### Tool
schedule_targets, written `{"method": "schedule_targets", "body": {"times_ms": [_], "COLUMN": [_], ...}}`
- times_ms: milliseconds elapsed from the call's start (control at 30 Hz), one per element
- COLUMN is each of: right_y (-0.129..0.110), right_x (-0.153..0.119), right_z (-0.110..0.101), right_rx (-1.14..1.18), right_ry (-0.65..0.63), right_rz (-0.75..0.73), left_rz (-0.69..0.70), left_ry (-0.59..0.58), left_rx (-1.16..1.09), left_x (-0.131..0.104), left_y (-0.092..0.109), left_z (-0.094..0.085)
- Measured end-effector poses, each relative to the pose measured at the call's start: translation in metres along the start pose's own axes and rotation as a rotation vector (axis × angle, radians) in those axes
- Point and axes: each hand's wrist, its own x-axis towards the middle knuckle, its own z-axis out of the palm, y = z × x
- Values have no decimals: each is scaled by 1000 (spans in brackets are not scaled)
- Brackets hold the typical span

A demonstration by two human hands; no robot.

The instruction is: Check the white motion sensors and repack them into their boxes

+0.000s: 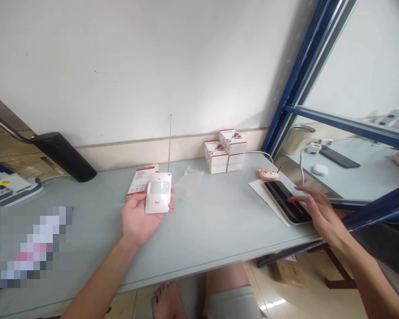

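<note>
In my left hand (138, 221) is a white motion sensor (158, 195) with a frosted window and a thin metal antenna (170, 141) pulled out upward. My fingers wrap round its back and sides, above the table. At the right, my right hand (314, 206) reaches over a black phone (281, 197), fingers spread and a fingertip at its screen. White paper (257, 188) lies partly under the phone. An orange animal-faced item (268, 174) sits just behind it. Beyond the sensor are a red and white printed box (142, 179) and a clear plastic bag (190, 179).
Small white and red boxes (216, 160) are stacked against the wall. A black cylindrical lamp head (64, 157) stands at back left. A pixelated object (33, 248) lies at front left. Blue metal framing (292, 84) holds glass at the right. The grey table (199, 230) ends above my legs.
</note>
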Motion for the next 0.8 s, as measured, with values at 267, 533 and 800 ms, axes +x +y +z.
{"method": "schedule_targets", "body": {"times_ms": [267,533,800], "right_y": [3,3,5], "right_x": [1,0,1], "right_z": [0,1,2], "right_rx": [-2,-22,-84], "right_ry": [-14,-12,37], "right_rz": [26,1,15], "left_rz": [-17,-6,-10], "left_ry": [14,15,6], "left_rx": [-13,-18,-41], "left_x": [0,-1,-2], "left_y": [0,0,0], "left_z": [1,1,2]}}
